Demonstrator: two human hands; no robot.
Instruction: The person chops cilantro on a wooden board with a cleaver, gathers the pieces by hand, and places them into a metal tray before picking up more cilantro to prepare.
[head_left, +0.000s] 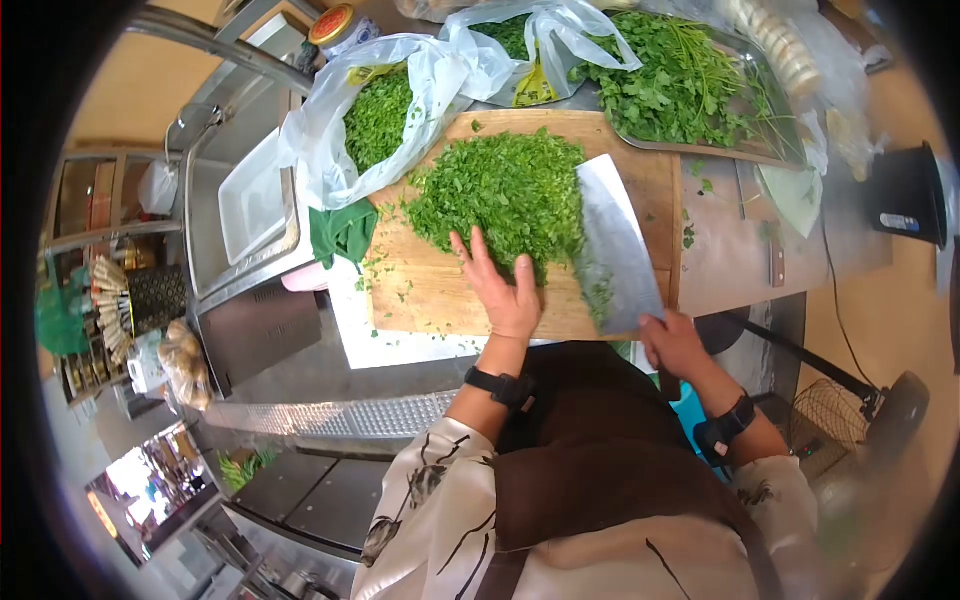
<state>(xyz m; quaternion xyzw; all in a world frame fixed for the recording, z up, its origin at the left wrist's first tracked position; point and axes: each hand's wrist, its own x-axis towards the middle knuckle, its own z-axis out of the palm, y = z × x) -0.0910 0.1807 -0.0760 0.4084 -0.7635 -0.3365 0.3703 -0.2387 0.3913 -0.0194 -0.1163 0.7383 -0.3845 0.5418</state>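
A broad heap of chopped green herbs (500, 190) covers the middle of the wooden cutting board (440, 300). My left hand (500, 290) reaches into its near edge with fingers spread, holding nothing I can see. In my right hand (672, 340) is the handle of a wide cleaver (620, 240), fingers wrapped round it. The blade lies along the heap's right side, and green bits cling to its lower left part. Small scraps of leaf are scattered over the board's left side.
An open plastic bag (320, 150) of chopped herbs stands behind left, another bag (545, 50) behind it. A metal tray (740, 155) at back right holds whole leafy herbs (670, 80). A green cloth (340, 235) lies left of the board, near the sink (205, 200).
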